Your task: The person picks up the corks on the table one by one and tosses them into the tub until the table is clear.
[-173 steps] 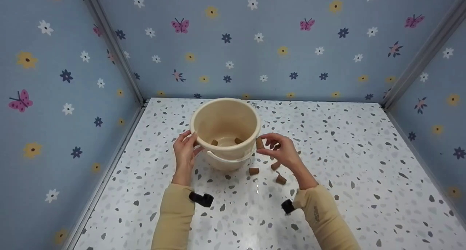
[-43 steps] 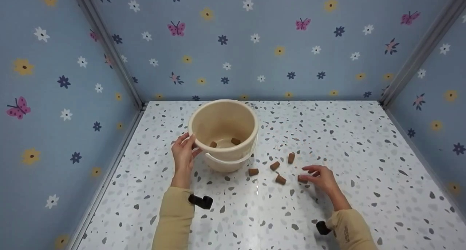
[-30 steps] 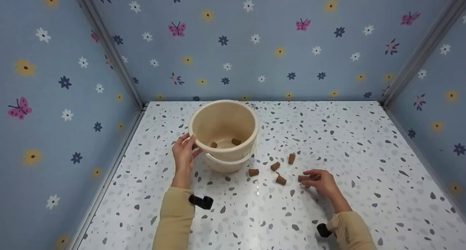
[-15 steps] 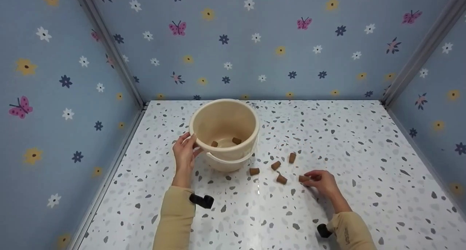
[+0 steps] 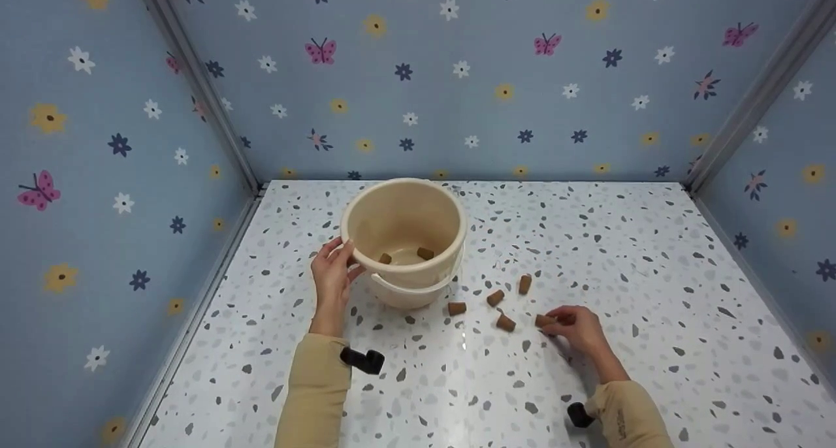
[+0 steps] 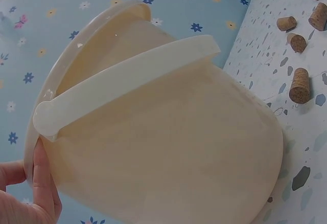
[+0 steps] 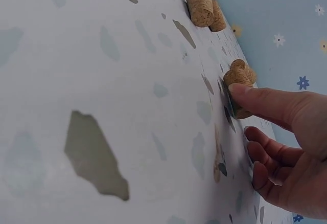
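A cream plastic bucket (image 5: pixel 418 285) stands on the speckled tabletop, its handle hanging down the near side. My left hand (image 5: pixel 332 272) grips its left rim; in the left wrist view, fingers (image 6: pixel 43 178) lie under the rim beside the handle's joint. Two brown corks, one of them the right cork (image 5: pixel 425 253), lie on the bucket's floor. To the bucket's right, my right hand (image 5: pixel 580 329) pinches a cork (image 5: pixel 543 320) at table level. In the right wrist view the thumb (image 7: pixel 260 101) covers part of that cork, and the other fingers are curled below.
Several loose corks lie between bucket and right hand: a near-bucket cork (image 5: pixel 456 308), a middle cork (image 5: pixel 496 297), a front cork (image 5: pixel 505 322) and a far cork (image 5: pixel 525 284). Flowered blue panels (image 5: pixel 457 108) enclose the tabletop (image 5: pixel 418 396) at the back and sides.
Earlier my right hand held a cork by the bucket's right side; it has since moved right and down to a cork on the table. The far cork now lies loose there. The left hand stays put.
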A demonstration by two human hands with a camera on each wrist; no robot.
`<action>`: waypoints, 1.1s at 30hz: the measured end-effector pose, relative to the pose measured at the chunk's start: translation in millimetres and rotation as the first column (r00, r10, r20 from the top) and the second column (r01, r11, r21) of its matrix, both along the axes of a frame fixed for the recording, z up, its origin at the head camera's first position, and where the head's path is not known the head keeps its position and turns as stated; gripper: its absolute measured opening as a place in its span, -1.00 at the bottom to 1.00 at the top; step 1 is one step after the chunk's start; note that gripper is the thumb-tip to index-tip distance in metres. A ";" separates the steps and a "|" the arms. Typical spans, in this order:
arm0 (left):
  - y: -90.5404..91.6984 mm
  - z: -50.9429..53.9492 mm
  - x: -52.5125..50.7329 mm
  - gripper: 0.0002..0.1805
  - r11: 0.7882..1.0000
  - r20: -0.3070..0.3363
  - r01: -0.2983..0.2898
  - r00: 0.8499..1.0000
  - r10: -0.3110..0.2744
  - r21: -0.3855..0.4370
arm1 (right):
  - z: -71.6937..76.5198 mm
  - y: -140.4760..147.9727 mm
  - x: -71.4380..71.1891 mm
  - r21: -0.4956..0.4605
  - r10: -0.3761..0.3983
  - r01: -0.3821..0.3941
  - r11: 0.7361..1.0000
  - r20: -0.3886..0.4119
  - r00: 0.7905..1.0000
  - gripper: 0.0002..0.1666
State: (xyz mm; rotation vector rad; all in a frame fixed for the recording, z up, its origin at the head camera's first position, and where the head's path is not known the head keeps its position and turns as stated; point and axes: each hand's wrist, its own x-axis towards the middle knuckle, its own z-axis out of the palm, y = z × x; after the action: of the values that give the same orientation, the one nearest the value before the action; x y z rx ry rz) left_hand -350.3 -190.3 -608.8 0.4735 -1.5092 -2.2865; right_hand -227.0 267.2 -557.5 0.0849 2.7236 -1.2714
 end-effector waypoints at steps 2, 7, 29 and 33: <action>0.1 0.0 0.5 -0.33 1.000 0.006 0.001 1.000 -0.001 -0.005 | 0.3 -1.0 -0.8 -0.006 -0.009 0.009 1.000 0.013 1.000 -0.60; 3.3 27.9 16.7 -0.43 0.998 0.060 0.051 0.997 -0.053 0.037 | 3.6 -3.5 -3.0 -0.025 -0.024 0.025 0.999 0.024 0.999 -0.59; 29.2 111.5 69.0 -0.62 0.996 0.071 0.032 0.997 -0.039 0.087 | 35.8 -27.6 -16.4 0.023 0.048 -0.045 0.999 -0.154 0.987 -0.68; 31.3 117.5 71.3 -0.65 0.997 0.097 0.028 0.995 -0.035 0.074 | 44.2 -30.0 -22.5 0.020 0.065 -0.063 0.998 -0.181 0.981 -0.66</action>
State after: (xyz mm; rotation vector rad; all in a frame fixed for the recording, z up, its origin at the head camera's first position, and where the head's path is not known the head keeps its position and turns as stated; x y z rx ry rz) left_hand -279.0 -159.0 -491.2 0.5940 -1.4924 -2.3810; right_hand -249.5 237.3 -513.3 -0.1229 2.8606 -1.3023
